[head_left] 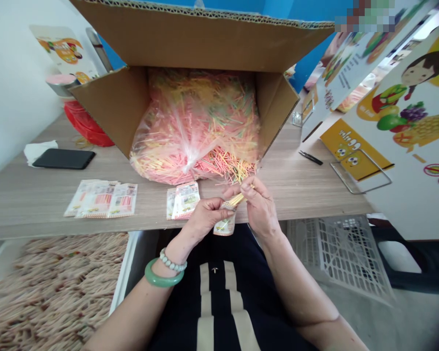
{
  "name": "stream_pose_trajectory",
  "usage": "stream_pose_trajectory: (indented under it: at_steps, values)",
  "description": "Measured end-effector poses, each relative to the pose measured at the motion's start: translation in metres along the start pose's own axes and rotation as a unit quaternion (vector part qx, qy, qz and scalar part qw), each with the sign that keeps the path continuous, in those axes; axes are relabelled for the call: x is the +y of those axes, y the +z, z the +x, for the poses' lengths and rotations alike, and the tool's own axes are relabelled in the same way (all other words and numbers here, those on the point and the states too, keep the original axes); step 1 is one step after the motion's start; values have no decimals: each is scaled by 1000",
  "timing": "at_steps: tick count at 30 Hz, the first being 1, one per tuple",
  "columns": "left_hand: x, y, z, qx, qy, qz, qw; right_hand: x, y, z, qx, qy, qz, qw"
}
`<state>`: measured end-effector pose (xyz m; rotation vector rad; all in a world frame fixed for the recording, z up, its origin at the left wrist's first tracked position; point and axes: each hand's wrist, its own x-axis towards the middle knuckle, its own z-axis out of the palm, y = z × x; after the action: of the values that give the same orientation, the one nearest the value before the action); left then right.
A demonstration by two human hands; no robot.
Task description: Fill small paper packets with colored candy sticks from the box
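Note:
My left hand point(209, 214) pinches the top of a small printed packet point(225, 225) that hangs just off the table's front edge. My right hand point(258, 204) is closed on a bundle of thin yellow sticks point(237, 199), whose lower ends are at the packet's mouth. How deep they reach inside I cannot tell. Behind the hands, a clear plastic bag point(183, 131) full of pink, yellow and green sticks bulges out of a cardboard box point(205, 41) lying with its opening toward me. Two overlapping packets point(186, 200) lie beside my left hand.
Several packets with pink sticks point(106, 199) lie at the table's left. Behind them are a black phone point(64, 159) and a red bag point(86, 124). Tweezers point(310, 157) and printed cartons point(409, 126) are at right. Below stand a packet-filled bin point(58, 287) and a white crate point(340, 253).

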<state>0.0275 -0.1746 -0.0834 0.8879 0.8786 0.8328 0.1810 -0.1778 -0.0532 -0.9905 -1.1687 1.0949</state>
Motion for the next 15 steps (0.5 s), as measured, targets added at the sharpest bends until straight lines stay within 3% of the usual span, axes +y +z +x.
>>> stream_pose_trajectory:
  at_steps: [7,15]
  values:
    - [1,-2,-1,-1,30,24,999,-7,0,-3,-12,-52,21,998]
    - [7,1,-2,-2,76,68,995,-6,1,-3,-24,-30,-26,999]
